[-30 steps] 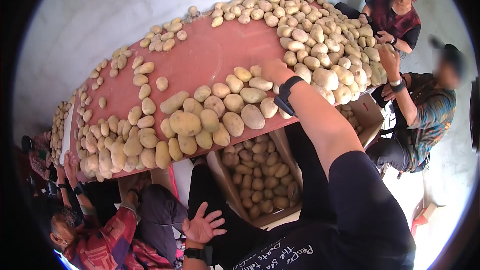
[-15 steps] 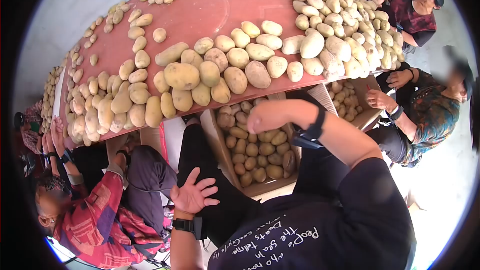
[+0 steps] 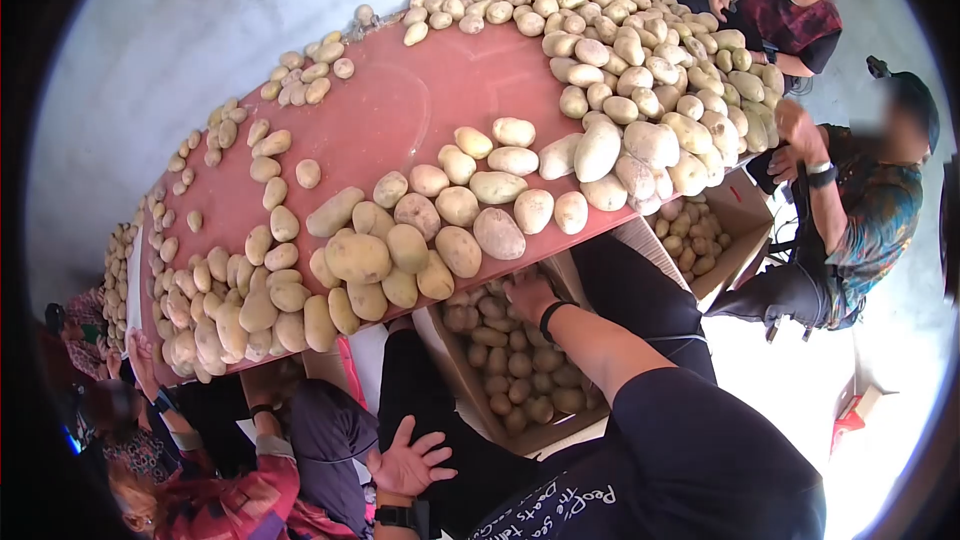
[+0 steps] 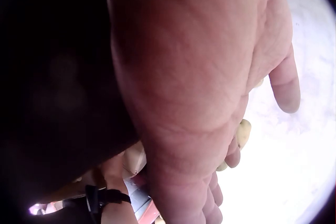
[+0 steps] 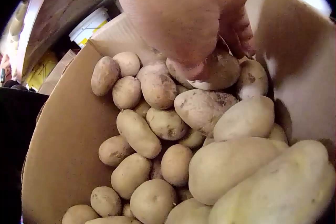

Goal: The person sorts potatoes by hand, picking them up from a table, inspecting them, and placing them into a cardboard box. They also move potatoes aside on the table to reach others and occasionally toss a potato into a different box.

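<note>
My right hand (image 3: 531, 296) reaches down into a cardboard box (image 5: 68, 145) of potatoes below the table edge. In the right wrist view its thumb and fingers curl round a potato (image 5: 221, 71) at the far end of the box, and its palm side is hidden. More potatoes (image 5: 152, 200) lie heaped around it, with large pale ones at the near right. My left hand (image 3: 411, 464) is held palm up beside my thigh, fingers spread and nothing in it. The left wrist view is mostly filled by that hand's palm (image 4: 194, 77).
A red table (image 3: 370, 110) carries rows and heaps of potatoes, the largest heap (image 3: 640, 60) at its right. Another box of potatoes (image 3: 715, 275) stands to the right. People sit at both sides, one in a patterned shirt (image 3: 885, 210) close by. A white bucket (image 5: 89, 27) stands behind the box.
My right hand has moved from the tabletop potatoes back over the box, then down into it. My left hand stays palm up. The head view has shifted.
</note>
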A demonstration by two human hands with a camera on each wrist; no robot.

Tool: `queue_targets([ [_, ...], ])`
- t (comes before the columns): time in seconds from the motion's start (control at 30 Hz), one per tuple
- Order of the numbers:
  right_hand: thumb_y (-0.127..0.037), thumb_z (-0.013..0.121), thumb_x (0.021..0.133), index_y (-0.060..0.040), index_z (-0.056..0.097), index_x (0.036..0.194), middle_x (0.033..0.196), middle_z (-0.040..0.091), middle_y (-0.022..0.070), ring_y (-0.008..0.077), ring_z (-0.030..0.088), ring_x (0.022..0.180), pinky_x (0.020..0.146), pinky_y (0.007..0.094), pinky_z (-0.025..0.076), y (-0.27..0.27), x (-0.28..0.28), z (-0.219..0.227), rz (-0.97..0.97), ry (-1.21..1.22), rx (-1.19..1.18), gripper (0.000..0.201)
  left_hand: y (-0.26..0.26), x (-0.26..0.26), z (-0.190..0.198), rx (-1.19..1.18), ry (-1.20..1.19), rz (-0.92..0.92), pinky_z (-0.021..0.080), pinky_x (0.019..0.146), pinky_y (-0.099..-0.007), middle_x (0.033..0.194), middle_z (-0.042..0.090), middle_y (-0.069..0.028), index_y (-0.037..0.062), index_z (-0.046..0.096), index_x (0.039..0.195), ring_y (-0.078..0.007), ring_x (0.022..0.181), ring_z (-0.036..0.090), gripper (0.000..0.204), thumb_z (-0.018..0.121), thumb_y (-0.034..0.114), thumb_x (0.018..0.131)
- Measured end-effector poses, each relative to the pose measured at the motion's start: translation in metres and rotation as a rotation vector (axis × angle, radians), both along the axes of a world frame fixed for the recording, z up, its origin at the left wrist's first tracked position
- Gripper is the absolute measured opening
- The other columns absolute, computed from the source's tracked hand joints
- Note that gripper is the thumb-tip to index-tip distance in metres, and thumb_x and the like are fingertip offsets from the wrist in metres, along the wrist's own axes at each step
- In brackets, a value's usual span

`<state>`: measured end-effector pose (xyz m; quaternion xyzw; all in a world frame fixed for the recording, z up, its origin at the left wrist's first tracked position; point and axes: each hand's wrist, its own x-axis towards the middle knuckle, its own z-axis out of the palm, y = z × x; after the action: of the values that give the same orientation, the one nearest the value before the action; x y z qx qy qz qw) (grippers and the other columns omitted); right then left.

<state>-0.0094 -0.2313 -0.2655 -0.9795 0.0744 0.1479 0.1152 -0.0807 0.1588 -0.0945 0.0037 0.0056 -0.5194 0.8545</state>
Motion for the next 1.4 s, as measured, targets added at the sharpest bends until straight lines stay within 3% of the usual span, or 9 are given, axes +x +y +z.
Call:
queue_targets([
  [0.27,-0.023,0.061,0.082,-0.0031,0.058,0.111,0.101,0.066,0.0219,0.0357,0.065,0.096,0.082,0.0479,0.051,0.004,-0.015,0.143,0.117,0.178,0.375,0.035,-0.004,-0.005,0.001,0.03,0.011,0.028,0.025,0.107,-0.0697,0.153,0.023,-0.0299,0.0204,0.018,0.154,-0.049,0.139,0.028,0.08,0.053,0.056,0.091],
  [0.4,-0.029,0.059,0.085,-0.0026,0.054,0.108,0.083,0.064,0.0061,0.0154,0.064,0.072,0.059,0.0293,0.052,-0.035,-0.006,0.254,0.121,0.197,1.025,0.035,-0.004,-0.004,0.001,0.05,-0.004,0.016,0.025,0.107,-0.07,0.153,0.024,-0.0292,0.0219,0.019,0.154,-0.0482,0.139,0.028,0.078,0.054,0.054,0.091],
  [0.53,-0.029,0.06,0.087,-0.0021,0.046,0.13,0.103,0.063,0.0119,0.0164,0.061,0.093,0.079,0.0323,0.052,-0.11,0.042,0.326,-0.088,-0.19,0.815,0.053,-0.005,-0.005,0.0,0.04,-0.001,0.022,0.025,0.107,-0.0697,0.152,0.023,-0.03,0.0202,0.018,0.154,-0.0485,0.139,0.028,0.08,0.052,0.056,0.091],
  [0.77,-0.031,0.055,0.086,0.0002,0.052,0.125,0.106,0.067,0.0206,0.0362,0.065,0.099,0.082,0.0474,0.052,-0.172,0.135,0.304,-0.276,-0.266,-0.188,0.05,-0.004,-0.003,0.0,0.019,0.015,0.027,0.024,0.107,-0.0702,0.153,0.022,-0.0305,0.0201,0.017,0.154,-0.0492,0.139,0.028,0.081,0.052,0.057,0.091],
  [0.87,-0.018,0.053,0.086,-0.0034,0.066,0.115,0.114,0.068,0.0126,0.0328,0.065,0.105,0.085,0.0436,0.051,-0.173,0.146,0.293,-0.246,0.054,-0.177,0.035,-0.002,-0.002,-0.001,0.031,-0.006,0.022,0.024,0.107,-0.0703,0.153,0.022,-0.0307,0.0201,0.017,0.154,-0.0493,0.139,0.028,0.081,0.052,0.057,0.091],
  [1.07,-0.027,0.058,0.087,-0.0061,0.07,0.1,0.098,0.068,0.0195,0.0378,0.065,0.092,0.079,0.0462,0.051,-0.177,0.134,0.274,0.025,-0.156,-0.21,0.027,0.0,-0.001,-0.001,0.041,-0.038,0.016,0.028,0.105,-0.0705,0.152,0.023,-0.0305,0.0205,0.016,0.154,-0.0494,0.138,0.029,0.081,0.053,0.056,0.091],
  [1.2,-0.03,0.057,0.09,-0.0092,0.065,0.105,0.096,0.067,0.017,0.0355,0.064,0.091,0.078,0.045,0.051,-0.096,0.078,0.311,0.042,-0.443,-0.068,0.026,0.001,-0.001,-0.003,0.024,-0.053,0.026,0.029,0.104,-0.0705,0.152,0.024,-0.0305,0.0203,0.016,0.154,-0.0494,0.138,0.029,0.081,0.053,0.056,0.092],
  [1.27,-0.03,0.057,0.089,-0.0086,0.065,0.098,0.089,0.066,0.0146,0.0332,0.064,0.085,0.075,0.0431,0.051,-0.057,0.038,0.301,0.189,-0.318,0.326,0.024,0.001,-0.002,-0.002,0.024,-0.058,0.034,0.029,0.104,-0.0705,0.152,0.024,-0.0305,0.0201,0.016,0.154,-0.0494,0.138,0.029,0.081,0.053,0.056,0.092],
  [1.4,-0.027,0.062,0.082,-0.007,0.071,0.084,0.084,0.069,0.0161,0.0347,0.066,0.076,0.066,0.0421,0.053,0.005,-0.015,0.197,0.407,0.303,0.144,0.022,-0.003,0.0,-0.001,0.029,-0.076,0.015,0.03,0.104,-0.0699,0.152,0.024,-0.0308,0.0201,0.016,0.154,-0.0487,0.138,0.03,0.081,0.053,0.056,0.092],
])
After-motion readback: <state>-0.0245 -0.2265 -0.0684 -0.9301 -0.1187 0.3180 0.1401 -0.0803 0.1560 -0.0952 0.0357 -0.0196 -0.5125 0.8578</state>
